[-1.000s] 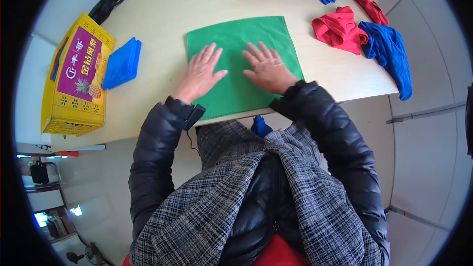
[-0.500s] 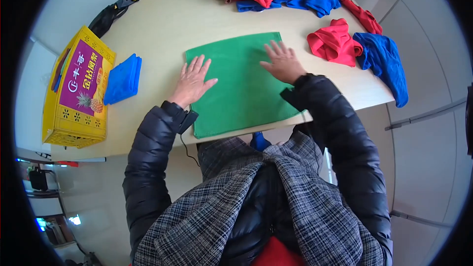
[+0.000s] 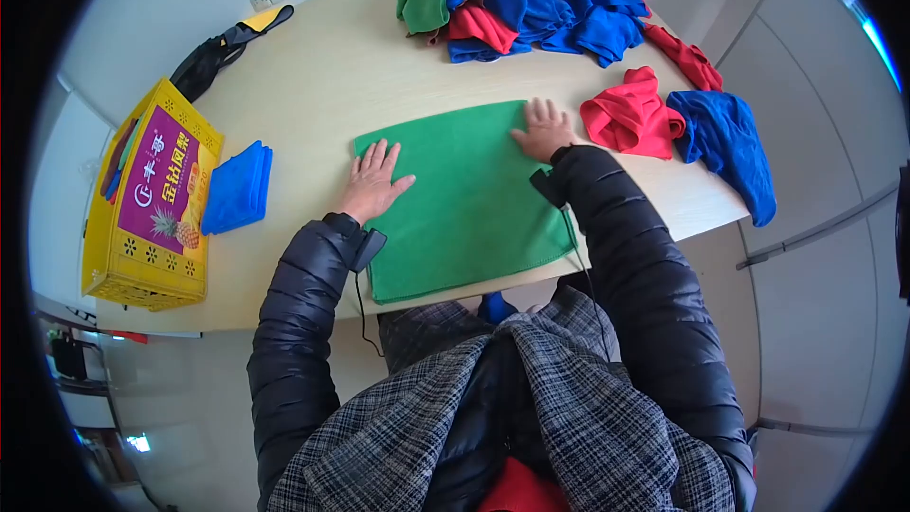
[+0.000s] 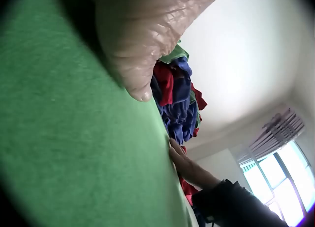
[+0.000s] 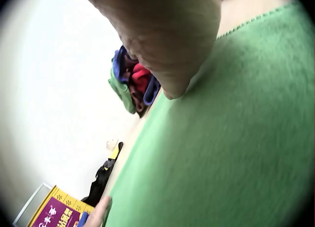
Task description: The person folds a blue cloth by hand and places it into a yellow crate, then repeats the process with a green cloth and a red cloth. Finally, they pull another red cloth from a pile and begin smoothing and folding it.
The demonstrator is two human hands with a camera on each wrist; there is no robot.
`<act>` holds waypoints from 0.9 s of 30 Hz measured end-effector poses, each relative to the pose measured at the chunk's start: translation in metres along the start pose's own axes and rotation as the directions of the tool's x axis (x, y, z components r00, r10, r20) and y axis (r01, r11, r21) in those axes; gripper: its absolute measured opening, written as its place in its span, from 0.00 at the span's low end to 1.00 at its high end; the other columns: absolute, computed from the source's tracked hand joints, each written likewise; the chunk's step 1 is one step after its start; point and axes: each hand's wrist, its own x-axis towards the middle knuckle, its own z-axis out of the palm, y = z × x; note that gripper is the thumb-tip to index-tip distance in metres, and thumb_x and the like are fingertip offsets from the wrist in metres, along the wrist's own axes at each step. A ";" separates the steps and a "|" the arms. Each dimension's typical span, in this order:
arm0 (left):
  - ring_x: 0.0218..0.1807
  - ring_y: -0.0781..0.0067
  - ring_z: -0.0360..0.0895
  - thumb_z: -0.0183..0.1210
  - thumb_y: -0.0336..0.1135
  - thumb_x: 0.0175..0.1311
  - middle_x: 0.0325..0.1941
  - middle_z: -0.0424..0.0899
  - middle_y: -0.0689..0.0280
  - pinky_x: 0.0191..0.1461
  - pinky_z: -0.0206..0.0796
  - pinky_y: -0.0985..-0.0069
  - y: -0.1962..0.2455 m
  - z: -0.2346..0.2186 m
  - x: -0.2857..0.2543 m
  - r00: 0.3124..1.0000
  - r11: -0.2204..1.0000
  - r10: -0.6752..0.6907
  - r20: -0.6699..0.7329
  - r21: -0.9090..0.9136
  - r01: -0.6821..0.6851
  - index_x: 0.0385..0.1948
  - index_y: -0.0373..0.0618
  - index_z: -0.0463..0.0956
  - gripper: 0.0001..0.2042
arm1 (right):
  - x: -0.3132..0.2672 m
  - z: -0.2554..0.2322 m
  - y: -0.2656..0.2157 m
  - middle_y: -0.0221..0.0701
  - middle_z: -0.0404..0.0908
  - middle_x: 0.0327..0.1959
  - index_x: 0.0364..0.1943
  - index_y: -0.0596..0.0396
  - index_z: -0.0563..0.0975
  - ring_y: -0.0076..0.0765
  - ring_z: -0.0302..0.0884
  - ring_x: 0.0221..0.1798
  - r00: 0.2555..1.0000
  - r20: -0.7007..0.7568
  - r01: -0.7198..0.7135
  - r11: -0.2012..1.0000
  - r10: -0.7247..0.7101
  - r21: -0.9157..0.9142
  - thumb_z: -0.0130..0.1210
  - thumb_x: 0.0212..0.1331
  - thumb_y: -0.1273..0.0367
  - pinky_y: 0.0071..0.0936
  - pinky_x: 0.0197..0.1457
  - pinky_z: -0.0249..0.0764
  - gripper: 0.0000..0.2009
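Observation:
A green cloth lies spread flat on the table, its near edge close to the table's front edge. On its left side, by the far left corner, my left hand rests with fingers straight. My right hand lies with spread fingers at the far right corner. In the left wrist view the thumb touches the green fabric. The right wrist view shows the other thumb down on the cloth, near its stitched edge.
A heap of blue, red and green cloths stands at the back. Crumpled red and blue cloths lie at right. At left are a folded blue cloth, a yellow box and a black strap.
From over the cloth's middle, my right hand has moved right to its far right corner. My left hand has shifted slightly left along the cloth. The head view has tilted up.

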 end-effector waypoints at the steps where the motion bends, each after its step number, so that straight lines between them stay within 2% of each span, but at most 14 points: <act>1: 0.82 0.52 0.41 0.42 0.66 0.72 0.82 0.46 0.55 0.80 0.36 0.47 0.003 -0.001 0.005 1.000 1.000 -0.009 -0.012 -0.004 0.009 0.77 0.50 0.49 0.39 | -0.001 -0.004 -0.006 0.36 0.47 0.81 0.77 0.46 0.55 0.50 0.40 0.83 1.000 -0.004 -0.005 1.000 0.005 -0.004 0.38 0.69 0.40 0.56 0.81 0.41 0.38; 3: 0.82 0.52 0.41 0.41 0.66 0.72 0.82 0.46 0.55 0.80 0.36 0.46 0.011 -0.001 0.011 1.000 1.000 -0.016 -0.020 -0.011 0.016 0.77 0.51 0.49 0.39 | -0.005 -0.005 -0.033 0.35 0.48 0.81 0.76 0.45 0.55 0.50 0.40 0.83 0.979 -0.039 0.204 0.975 -0.201 0.086 0.38 0.69 0.40 0.56 0.80 0.40 0.38; 6: 0.82 0.53 0.40 0.42 0.64 0.73 0.82 0.44 0.56 0.81 0.34 0.46 0.017 -0.006 0.024 0.993 0.997 -0.075 0.089 0.008 0.075 0.77 0.52 0.48 0.38 | -0.002 0.000 -0.060 0.35 0.49 0.81 0.76 0.45 0.55 0.50 0.40 0.82 0.975 -0.029 0.224 0.963 -0.222 0.152 0.40 0.69 0.40 0.57 0.80 0.43 0.38; 7: 0.82 0.53 0.40 0.42 0.64 0.73 0.82 0.44 0.56 0.81 0.34 0.46 0.015 -0.007 0.027 0.994 0.997 -0.073 0.087 0.012 0.073 0.77 0.52 0.48 0.38 | 0.000 0.001 -0.062 0.35 0.49 0.81 0.76 0.45 0.56 0.50 0.40 0.82 0.972 -0.025 0.234 0.954 -0.233 0.185 0.40 0.69 0.41 0.58 0.79 0.44 0.38; 10: 0.82 0.52 0.40 0.41 0.65 0.72 0.82 0.45 0.56 0.80 0.34 0.43 -0.002 0.010 0.031 0.997 0.997 -0.072 0.027 0.025 0.072 0.77 0.53 0.49 0.38 | 0.013 0.004 -0.046 0.35 0.49 0.80 0.76 0.45 0.56 0.51 0.41 0.82 0.987 -0.026 0.161 0.970 -0.159 0.182 0.40 0.68 0.40 0.58 0.79 0.45 0.38; 12: 0.82 0.52 0.41 0.41 0.65 0.72 0.82 0.45 0.56 0.80 0.34 0.43 -0.011 0.012 0.032 0.995 0.996 -0.090 0.038 0.018 0.089 0.77 0.53 0.49 0.38 | 0.012 0.007 -0.035 0.35 0.50 0.80 0.76 0.45 0.56 0.51 0.41 0.82 0.990 -0.023 0.138 0.974 -0.136 0.178 0.40 0.68 0.40 0.59 0.78 0.46 0.38; 14: 0.82 0.51 0.41 0.42 0.66 0.71 0.82 0.45 0.56 0.80 0.35 0.43 -0.017 0.008 0.031 0.992 0.993 -0.115 0.044 0.002 0.115 0.77 0.52 0.50 0.38 | 0.007 0.002 -0.018 0.35 0.50 0.80 0.76 0.46 0.56 0.51 0.41 0.82 0.998 0.021 0.053 0.985 -0.057 0.164 0.39 0.68 0.40 0.57 0.79 0.45 0.38; 16: 0.82 0.51 0.41 0.42 0.65 0.72 0.82 0.45 0.56 0.80 0.35 0.43 -0.006 -0.003 0.014 0.992 0.992 -0.118 0.047 0.050 0.116 0.77 0.52 0.50 0.38 | -0.007 -0.003 -0.019 0.35 0.50 0.80 0.77 0.46 0.55 0.51 0.41 0.82 0.999 0.048 0.004 0.987 -0.012 0.162 0.38 0.68 0.39 0.56 0.79 0.44 0.39; 19: 0.82 0.52 0.41 0.43 0.63 0.73 0.82 0.45 0.56 0.79 0.35 0.42 0.028 -0.019 -0.015 0.994 0.987 -0.104 0.045 0.127 0.098 0.77 0.53 0.50 0.37 | -0.053 -0.006 -0.026 0.37 0.51 0.80 0.75 0.48 0.58 0.54 0.43 0.81 0.987 -0.068 0.149 0.988 -0.145 0.050 0.42 0.69 0.42 0.60 0.77 0.48 0.37; 20: 0.82 0.52 0.41 0.44 0.61 0.73 0.82 0.45 0.56 0.80 0.35 0.43 0.044 -0.023 -0.034 0.998 0.995 -0.035 0.053 0.093 0.030 0.76 0.52 0.50 0.36 | -0.077 -0.007 -0.032 0.37 0.51 0.80 0.75 0.48 0.58 0.54 0.43 0.81 0.988 -0.057 0.145 0.988 -0.142 0.047 0.42 0.69 0.42 0.60 0.77 0.48 0.37; 21: 0.82 0.51 0.41 0.45 0.59 0.73 0.82 0.45 0.56 0.80 0.35 0.44 0.054 -0.022 -0.051 0.998 0.998 0.032 0.059 0.060 -0.035 0.76 0.51 0.51 0.36 | -0.103 -0.008 -0.041 0.38 0.52 0.79 0.75 0.49 0.58 0.54 0.44 0.81 0.976 -0.052 0.215 0.972 -0.211 0.092 0.42 0.69 0.43 0.59 0.78 0.47 0.37; 22: 0.82 0.51 0.41 0.45 0.59 0.73 0.82 0.45 0.56 0.80 0.35 0.44 0.057 -0.016 -0.066 0.997 0.997 0.036 0.068 0.059 -0.040 0.76 0.51 0.51 0.36 | -0.119 -0.008 -0.046 0.39 0.52 0.79 0.75 0.50 0.58 0.55 0.44 0.81 0.960 -0.054 0.280 0.949 -0.275 0.142 0.43 0.69 0.43 0.58 0.78 0.47 0.37; 25: 0.82 0.51 0.42 0.47 0.56 0.73 0.82 0.45 0.55 0.80 0.34 0.47 0.058 -0.005 -0.105 0.998 0.998 0.057 0.007 -0.007 -0.057 0.76 0.50 0.52 0.34 | -0.136 0.001 -0.030 0.40 0.52 0.79 0.75 0.50 0.58 0.55 0.45 0.81 0.967 -0.091 0.249 0.953 -0.236 0.172 0.44 0.69 0.44 0.57 0.79 0.46 0.36; 27: 0.82 0.51 0.42 0.48 0.55 0.73 0.82 0.45 0.55 0.81 0.34 0.47 0.051 -0.007 -0.119 0.999 0.999 0.032 0.016 -0.016 -0.032 0.76 0.49 0.52 0.34 | -0.146 0.006 -0.014 0.41 0.52 0.79 0.75 0.51 0.58 0.55 0.45 0.81 0.970 -0.107 0.235 0.953 -0.218 0.192 0.45 0.69 0.44 0.56 0.79 0.45 0.36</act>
